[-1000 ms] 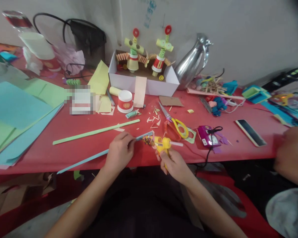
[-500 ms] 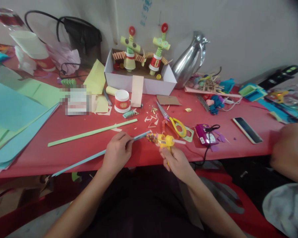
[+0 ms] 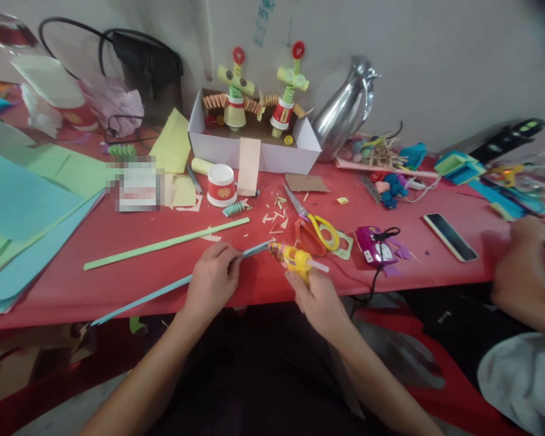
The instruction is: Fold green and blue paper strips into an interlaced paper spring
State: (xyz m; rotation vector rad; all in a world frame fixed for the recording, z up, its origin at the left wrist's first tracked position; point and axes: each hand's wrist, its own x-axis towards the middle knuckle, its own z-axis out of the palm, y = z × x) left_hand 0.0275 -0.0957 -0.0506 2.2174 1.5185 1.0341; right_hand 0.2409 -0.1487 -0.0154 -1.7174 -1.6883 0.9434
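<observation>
Head view, single moment. Left hand [image 3: 212, 280], lower centre of frame, is closed in a pinch on a long, thin blue paper strip [image 3: 163, 290]. The strip runs from the lower left, off the near edge of the red table [image 3: 118, 242], up to the centre of the frame. Right hand [image 3: 315, 297], just right of centre, is wrapped around the grip of a small yellow plastic glue gun [image 3: 297, 259]; its nozzle points left and meets the upper end of the strip. Whether glue is coming out is too small to tell.

Step in hand, as judged: glue is going onto the tip of the blue strip, held steady by the pinch.

Next move, as judged: the glued tip needs pressing against its partner piece promptly. That calls for parting nozzle and paper cleanly and keeping fingertips off the glued spot.

Nearby:
- Long pale green paper strip [image 3: 163, 245] lies flat, above the left hand.
- Yellow-handled scissors [image 3: 315, 224] lie above the right hand, among paper offcuts.
- Small magenta plastic box with a black cord [image 3: 373, 248] sits right of the scissors.
- White cardboard box holding two paper-cup figures [image 3: 254, 151] stands at upper centre.
- Another person's hand [image 3: 520, 269] is at the right edge.
</observation>
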